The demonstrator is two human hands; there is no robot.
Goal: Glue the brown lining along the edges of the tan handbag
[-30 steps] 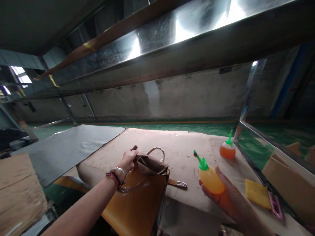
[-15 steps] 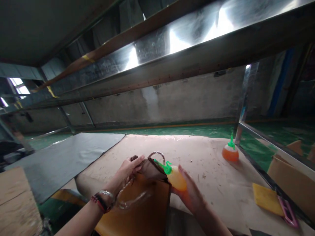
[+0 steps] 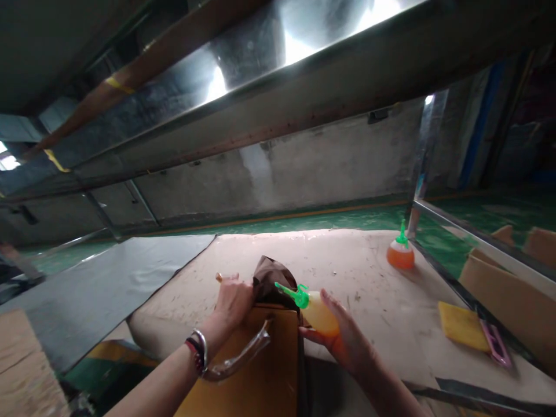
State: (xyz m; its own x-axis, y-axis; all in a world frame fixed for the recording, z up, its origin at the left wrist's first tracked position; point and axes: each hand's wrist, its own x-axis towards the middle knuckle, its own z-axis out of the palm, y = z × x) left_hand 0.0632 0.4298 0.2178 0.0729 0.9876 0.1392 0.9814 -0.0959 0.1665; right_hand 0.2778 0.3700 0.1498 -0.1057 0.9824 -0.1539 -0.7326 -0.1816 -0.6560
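Observation:
In my right hand (image 3: 347, 339) is a squeeze bottle (image 3: 321, 315) of yellow-orange liquid, tilted so its green nozzle points left over the bag's opening. My left hand (image 3: 234, 298) grips the top edge of a tan handbag (image 3: 269, 347), its fingers partly hidden behind the edge. Dark brown lining (image 3: 273, 278) stands up out of the opening, just right of my left hand. A curved handle (image 3: 243, 356) wrapped in clear plastic hangs across the bag's near face. The nozzle tip is close to the lining; whether they touch I cannot tell.
A second squeeze bottle (image 3: 400, 252) with orange liquid stands at the table's right back. Nearer lie a yellow sponge-like block (image 3: 463, 325) and a pink-handled tool (image 3: 496, 344). Grey sheet material (image 3: 117, 278) covers the left. A metal-edged shelf (image 3: 247, 63) hangs overhead.
My left hand has turned over, back upward, at the bag's edge. The brown lining now rises higher from the opening. The far handle is no longer visible. The bottle stays in my right hand.

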